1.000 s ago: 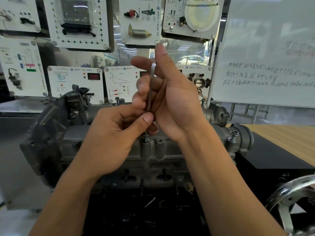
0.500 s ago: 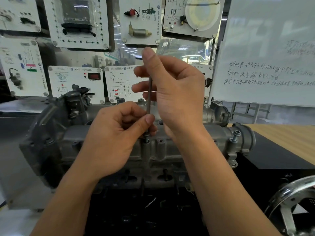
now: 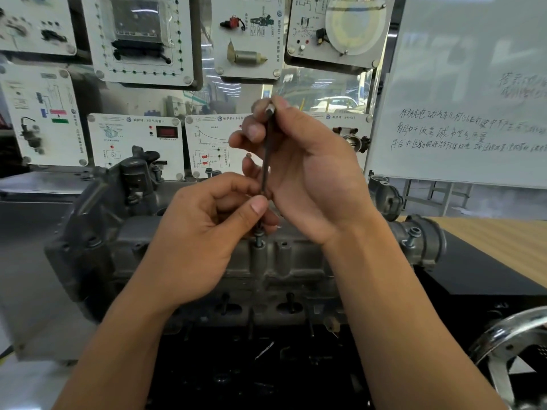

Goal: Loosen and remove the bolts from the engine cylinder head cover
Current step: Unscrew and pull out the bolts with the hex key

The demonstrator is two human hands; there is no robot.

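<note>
A grey cast cylinder head cover lies across the middle of the view. One bolt stands part way out of a boss on its near edge. A thin dark hex key stands upright on that bolt. My right hand grips the key's upper part, fingertips around its top end. My left hand pinches the key's lower end between thumb and fingers just above the bolt. Another raised bolt shows at the cover's right end.
Training panels with mounted parts hang behind the engine. A whiteboard with handwriting stands at the right. A wooden tabletop lies to the right, and a chrome wheel sits at the lower right. A black stand is under the engine.
My right hand has turned around the upright key, from palm facing me with fingers spread to fingers wrapped near its top. My left hand stays pinched at the key's lower end.
</note>
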